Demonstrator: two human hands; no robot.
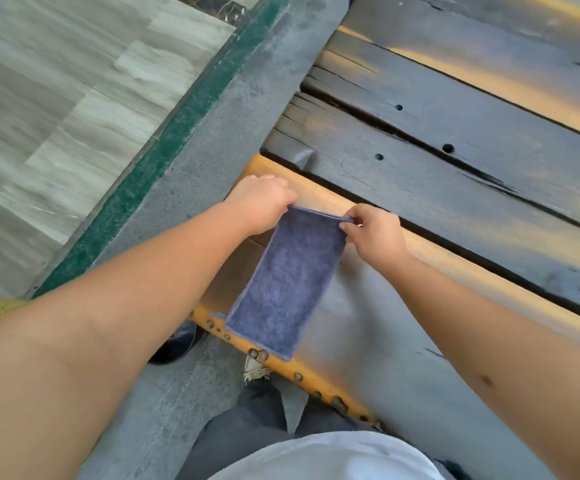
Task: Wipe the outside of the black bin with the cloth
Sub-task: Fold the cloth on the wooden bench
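I hold the blue-grey cloth (287, 282) by its far edge, my left hand (261, 202) pinching the left corner and my right hand (373, 230) pinching the right corner, both closed on the fabric. The cloth is folded into a long strip and lies on the worn wooden bench (455, 174), its near end reaching the studded yellow edge. I think the step now is to prepare the cloth before wiping. To do it well, I should keep the two corners level, pull the strip flat so no crease stays, and fold it to a pad that fits my palm, with a clean face outside. The black bin I cannot see at all; it is somewhere outside this view, so I cannot say on which side it stands. My fingertips are hidden under the cloth edge and under my knuckles, so how deep the pinch goes is not clear. A dark shoe (174, 344) shows on the concrete floor (212, 133), half covered by my left arm.
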